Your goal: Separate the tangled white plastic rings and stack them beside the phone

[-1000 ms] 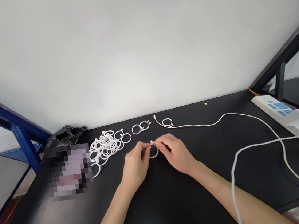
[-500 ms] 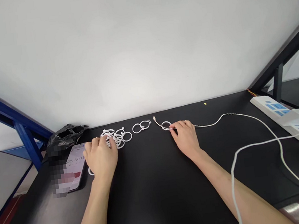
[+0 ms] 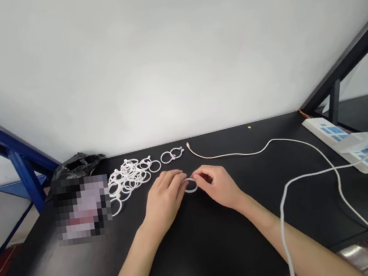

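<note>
Over the middle of the black table, my left hand (image 3: 166, 192) and my right hand (image 3: 219, 184) have come together at a white curtain ring (image 3: 191, 191). My left fingers close on the ring's left side, while my right thumb and forefinger pinch its upper right. Fingertips cover part of the ring, and whether a second ring is under them I cannot tell. Left of my hands lies a loose pile of white curtain rings (image 3: 136, 177) with small eyelets. Behind the hands, two overlapping rings (image 3: 172, 155) lie apart from the pile.
A white cable (image 3: 227, 155) runs across the table and loops over my right forearm's side. White power strip (image 3: 336, 136) at right has plugs in it. A black plastic bag (image 3: 72, 166) and a blurred phone (image 3: 86, 205) lie at left. The wall (image 3: 174, 67) borders the back edge.
My left hand has left the ring pile and moved right. My right hand has moved left and nearer, carrying the curtain ring away from the cable. Both hands now meet at the ring.
</note>
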`<state>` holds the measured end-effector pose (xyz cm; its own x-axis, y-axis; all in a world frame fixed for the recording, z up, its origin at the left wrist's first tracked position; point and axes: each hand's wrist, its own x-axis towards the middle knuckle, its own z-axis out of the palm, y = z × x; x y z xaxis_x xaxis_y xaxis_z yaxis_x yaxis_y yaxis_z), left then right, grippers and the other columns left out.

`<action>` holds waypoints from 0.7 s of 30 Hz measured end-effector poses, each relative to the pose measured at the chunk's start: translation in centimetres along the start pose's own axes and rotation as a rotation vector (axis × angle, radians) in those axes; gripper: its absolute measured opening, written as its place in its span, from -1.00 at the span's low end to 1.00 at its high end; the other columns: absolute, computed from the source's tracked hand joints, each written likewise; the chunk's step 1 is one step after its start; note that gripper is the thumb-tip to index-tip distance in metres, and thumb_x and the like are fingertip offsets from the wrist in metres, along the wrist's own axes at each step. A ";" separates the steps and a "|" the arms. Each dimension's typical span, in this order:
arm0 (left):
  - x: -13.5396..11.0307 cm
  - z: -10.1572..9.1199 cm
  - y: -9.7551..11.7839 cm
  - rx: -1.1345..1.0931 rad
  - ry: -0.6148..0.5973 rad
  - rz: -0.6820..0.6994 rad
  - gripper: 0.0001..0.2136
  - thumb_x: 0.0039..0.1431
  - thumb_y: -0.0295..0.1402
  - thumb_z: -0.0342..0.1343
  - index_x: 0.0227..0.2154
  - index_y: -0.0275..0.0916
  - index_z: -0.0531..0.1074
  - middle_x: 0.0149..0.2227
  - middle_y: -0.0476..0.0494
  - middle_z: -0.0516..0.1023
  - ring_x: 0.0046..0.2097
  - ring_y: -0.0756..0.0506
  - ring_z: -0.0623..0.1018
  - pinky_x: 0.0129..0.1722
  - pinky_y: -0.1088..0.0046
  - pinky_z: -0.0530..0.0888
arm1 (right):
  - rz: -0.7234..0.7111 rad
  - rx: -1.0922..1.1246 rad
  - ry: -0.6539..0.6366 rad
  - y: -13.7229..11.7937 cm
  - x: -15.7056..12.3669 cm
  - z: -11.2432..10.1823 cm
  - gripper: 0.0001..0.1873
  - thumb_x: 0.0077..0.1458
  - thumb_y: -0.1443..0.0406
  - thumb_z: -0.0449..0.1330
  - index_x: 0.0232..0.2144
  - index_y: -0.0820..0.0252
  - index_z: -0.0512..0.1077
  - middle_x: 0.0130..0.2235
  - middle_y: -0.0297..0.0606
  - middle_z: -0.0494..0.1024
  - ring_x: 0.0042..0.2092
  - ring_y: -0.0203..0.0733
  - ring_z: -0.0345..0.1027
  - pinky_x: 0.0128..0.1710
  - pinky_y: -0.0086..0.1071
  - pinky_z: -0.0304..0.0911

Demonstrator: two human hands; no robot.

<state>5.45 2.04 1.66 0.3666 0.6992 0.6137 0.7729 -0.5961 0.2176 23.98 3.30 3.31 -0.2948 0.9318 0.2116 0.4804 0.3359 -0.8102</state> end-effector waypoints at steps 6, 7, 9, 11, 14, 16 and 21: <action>-0.2 0.0 0.5 -0.144 -0.060 -0.485 -0.90 0.23 -0.32 0.04 -0.37 -0.18 0.38 -0.53 0.06 0.51 -0.54 0.02 0.47 -0.51 0.53 0.32 | 0.128 0.194 0.064 0.1 -0.1 0.2 -0.73 0.22 0.10 0.12 -0.17 0.14 0.42 -0.33 -0.33 0.59 -0.33 -0.26 0.47 -0.31 -0.39 0.35; -0.1 -0.1 0.7 -0.183 -0.051 -0.572 -0.89 0.21 -0.32 0.05 -0.42 -0.18 0.35 -0.54 0.06 0.51 -0.54 0.01 0.47 -0.51 0.53 0.32 | 0.120 0.215 0.045 0.1 -0.2 0.3 -0.71 0.20 0.10 0.15 -0.13 0.13 0.38 -0.31 -0.33 0.60 -0.32 -0.26 0.48 -0.28 -0.39 0.37; 0.2 -0.3 1.0 -0.260 -0.042 -0.686 -0.86 0.19 -0.29 0.04 -0.46 -0.17 0.30 -0.53 0.05 0.52 -0.52 -0.01 0.49 -0.49 0.52 0.34 | 0.090 0.213 -0.002 0.0 -0.4 0.7 -0.70 0.16 0.12 0.21 -0.12 0.11 0.33 -0.29 -0.36 0.61 -0.32 -0.27 0.50 -0.26 -0.39 0.37; 0.3 -0.4 1.2 -0.331 -0.050 -0.733 -0.89 0.20 -0.28 0.01 -0.40 -0.16 0.31 -0.52 0.05 0.54 -0.50 -0.02 0.52 -0.47 0.52 0.35 | 0.065 0.172 0.001 -0.1 -0.6 1.2 -0.76 0.16 0.16 0.21 -0.15 0.09 0.33 -0.30 -0.38 0.62 -0.33 -0.28 0.50 -0.26 -0.39 0.37; 0.3 -0.4 1.3 -0.374 -0.071 -0.725 -0.91 0.23 -0.27 -0.02 -0.27 -0.14 0.31 -0.55 0.10 0.51 -0.52 -0.02 0.50 -0.48 0.53 0.34 | 0.046 0.141 0.054 -0.3 -0.8 1.8 -0.84 0.20 0.22 0.15 -0.17 0.08 0.35 -0.33 -0.39 0.60 -0.32 -0.28 0.50 -0.26 -0.40 0.38; 0.2 -0.2 1.3 -0.381 -0.071 -0.695 -0.89 0.25 -0.27 -0.03 -0.25 -0.14 0.33 -0.55 0.10 0.50 -0.52 0.00 0.49 -0.49 0.54 0.33 | 0.043 0.152 0.074 -0.3 -0.7 2.1 -0.82 0.21 0.24 0.13 -0.13 0.09 0.37 -0.34 -0.38 0.58 -0.32 -0.28 0.50 -0.25 -0.40 0.40; -0.1 0.1 1.3 -0.376 -0.040 -0.622 -0.89 0.25 -0.28 -0.02 -0.29 -0.16 0.36 -0.53 0.08 0.50 -0.51 0.02 0.48 -0.48 0.56 0.34 | 0.042 0.176 0.096 -0.3 -0.7 2.4 -0.77 0.19 0.28 0.12 -0.08 0.12 0.41 -0.33 -0.34 0.56 -0.33 -0.28 0.49 -0.26 -0.39 0.43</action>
<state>6.44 1.19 1.82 -0.0585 0.9626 0.2645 0.6168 -0.1735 0.7677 22.04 2.25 2.12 -0.1938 0.9561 0.2198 0.3359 0.2752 -0.9008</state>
